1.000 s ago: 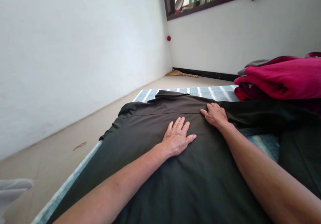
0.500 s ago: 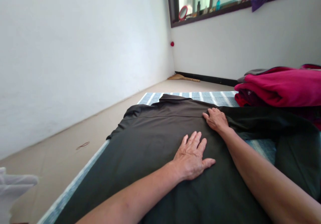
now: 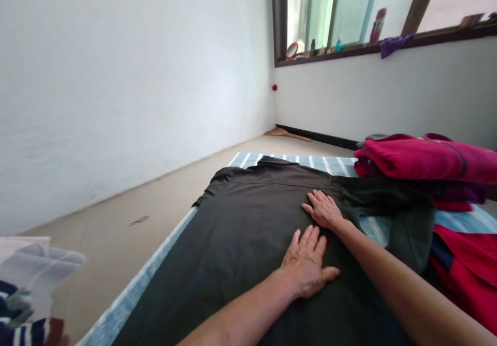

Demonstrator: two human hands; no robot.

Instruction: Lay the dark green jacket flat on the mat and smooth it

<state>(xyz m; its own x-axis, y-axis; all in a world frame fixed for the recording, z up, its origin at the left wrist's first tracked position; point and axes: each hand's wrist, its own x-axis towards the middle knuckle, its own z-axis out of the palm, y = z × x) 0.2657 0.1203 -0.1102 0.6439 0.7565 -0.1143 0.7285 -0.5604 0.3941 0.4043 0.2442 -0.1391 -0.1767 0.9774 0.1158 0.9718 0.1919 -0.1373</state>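
Note:
A black collared shirt (image 3: 240, 232) lies spread out, back side up, over a blue-and-white striped sheet (image 3: 373, 227). Its collar points to the far side, and its right sleeve stretches out and bends back toward me. My left hand (image 3: 308, 263) rests flat on the middle of the shirt, fingers spread and thumb to the right. Just beyond it, my right hand (image 3: 324, 210) lies flat below the right shoulder seam with its fingers stretched out. Neither hand grips the cloth.
Folded pink and purple clothes (image 3: 419, 157) are stacked at the far right. A red garment (image 3: 469, 268) lies nearer, on the right. White cloth (image 3: 42, 263) shows at the lower left. A broom (image 3: 289, 134) lies on the floor by the corner, under a window sill holding bottles.
Both hands have slid toward me over the shirt, staying flat. The camera view has tilted up and turned, bringing in more of the window, the red garment and the cloth at left.

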